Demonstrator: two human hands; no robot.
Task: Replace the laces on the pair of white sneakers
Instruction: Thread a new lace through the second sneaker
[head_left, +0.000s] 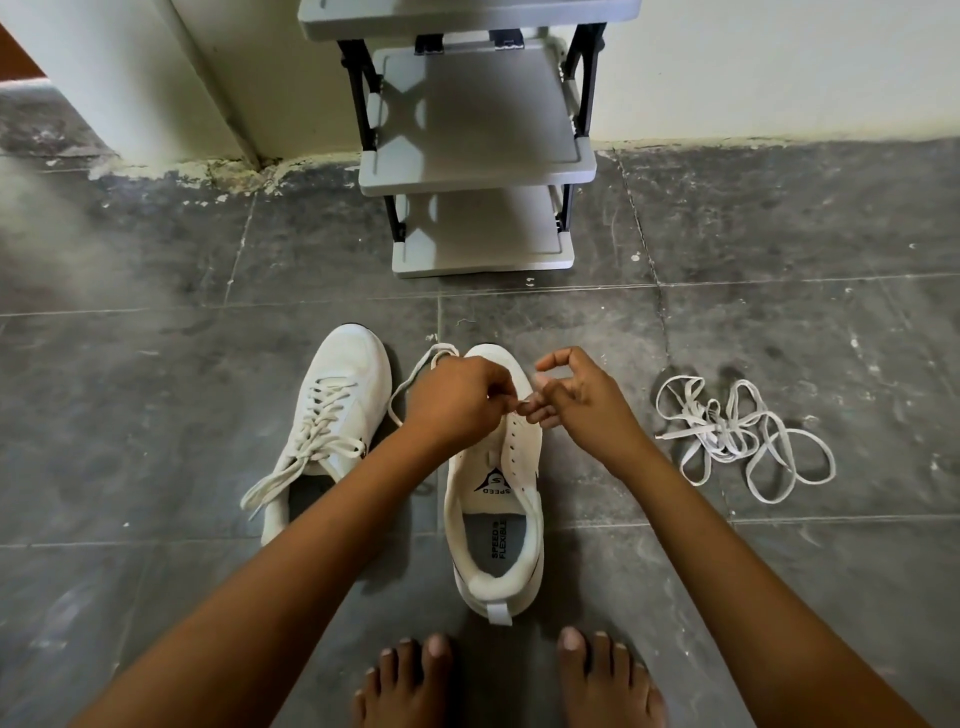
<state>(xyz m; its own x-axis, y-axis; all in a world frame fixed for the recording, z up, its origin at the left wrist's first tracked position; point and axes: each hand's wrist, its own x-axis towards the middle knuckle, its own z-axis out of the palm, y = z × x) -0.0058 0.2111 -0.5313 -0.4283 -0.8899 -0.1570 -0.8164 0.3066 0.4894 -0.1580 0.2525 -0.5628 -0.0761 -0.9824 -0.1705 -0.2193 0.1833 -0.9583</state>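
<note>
Sneakers (496, 519) stand on the tiled floor (156, 364) below a grey rack (478, 171); the right one is unlaced, the laced sneaker (332, 410) beside it. Loose laces (719, 431) lie further right. Over the unlaced eyelets, the left hand (457, 400) pinches a lace (407, 381); whether the curled right hand (582, 400) grips it cannot be told.

Laced sneaker (337, 405): white upper, off-white laces, thin black line at the toe edge.
Unlaced sneaker (488, 587): white, with a black triangular logo on the tongue. Insole (493, 540): grey, black lettering.
Loose lace (410, 387): off-white.
Lace pile (737, 441): white.
Floor (156, 415): dark grey tiles, mottled, with pale scuffs, white flecks and light grout lines.
Shelf rack (478, 119): light grey shelves, black struts.
Wall (779, 62): cream.
</note>
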